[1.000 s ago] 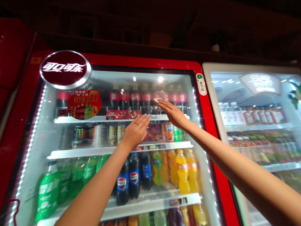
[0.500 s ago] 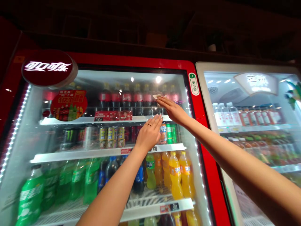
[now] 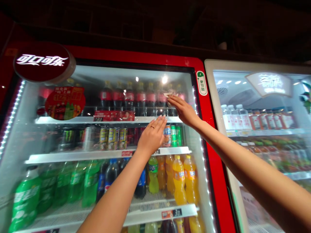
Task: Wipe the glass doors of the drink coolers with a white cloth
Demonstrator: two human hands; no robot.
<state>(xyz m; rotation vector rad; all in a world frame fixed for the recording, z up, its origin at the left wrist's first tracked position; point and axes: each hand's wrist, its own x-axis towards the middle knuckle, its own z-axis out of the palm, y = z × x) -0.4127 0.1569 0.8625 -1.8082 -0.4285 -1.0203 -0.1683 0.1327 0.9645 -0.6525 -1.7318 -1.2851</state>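
My right hand (image 3: 183, 110) is raised against the glass door of a red-framed drinks cooler (image 3: 136, 60), its fingers pressed on a small white cloth or tissue (image 3: 170, 94). Lower and to the left, my left hand (image 3: 152, 134) rests against the glass with nothing visible in it, fingers stretched upward and a dark ring on one of them. Behind the glass, dark bottles with red labels (image 3: 128, 97) stand on the top shelf. Cans (image 3: 113, 138) fill the shelf below, and green bottles (image 3: 26, 197) and orange bottles (image 3: 179, 176) stand lower.
To the right stands a second, white-framed cooler (image 3: 208, 69) with more bottles. A round red sign (image 3: 45, 63) juts out at the upper left of the red cooler. A round sticker (image 3: 65, 103) is on the glass.
The view has shifted a little. My right hand and the white cloth have moved slightly right along the glass, away from my left hand, which stays low against the door.
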